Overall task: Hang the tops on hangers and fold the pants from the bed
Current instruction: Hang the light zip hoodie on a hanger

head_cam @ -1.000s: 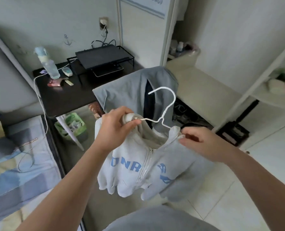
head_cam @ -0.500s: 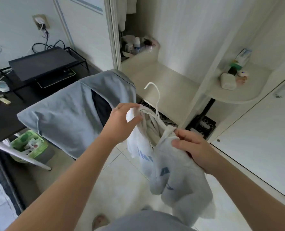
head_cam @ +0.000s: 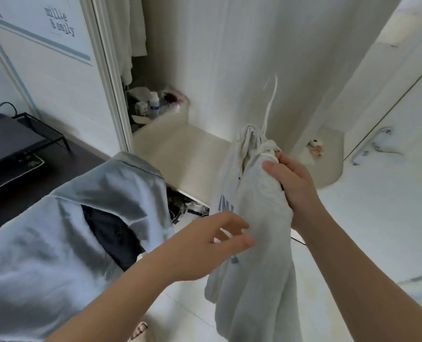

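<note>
A pale grey zip hoodie (head_cam: 256, 243) with blue lettering hangs on a white wire hanger (head_cam: 270, 104), whose blurred hook points up in front of the open wardrobe. My right hand (head_cam: 293, 191) grips the hoodie's bunched shoulder just below the hook. My left hand (head_cam: 205, 245) is off the garment, fingers spread, just left of its front panel. The bed and any pants are out of view.
A chair back draped with a light blue-grey garment (head_cam: 64, 233) stands at the lower left. Behind it a dark desk (head_cam: 81, 156) carries a black stand. The open wardrobe has a low shelf (head_cam: 180, 154) with bottles; a rounded side shelf (head_cam: 333, 159) sits at the right.
My left hand has let go of the hoodie's shoulder and dropped lower with fingers open. The hanger and hoodie rose toward the wardrobe, and my view swung right.
</note>
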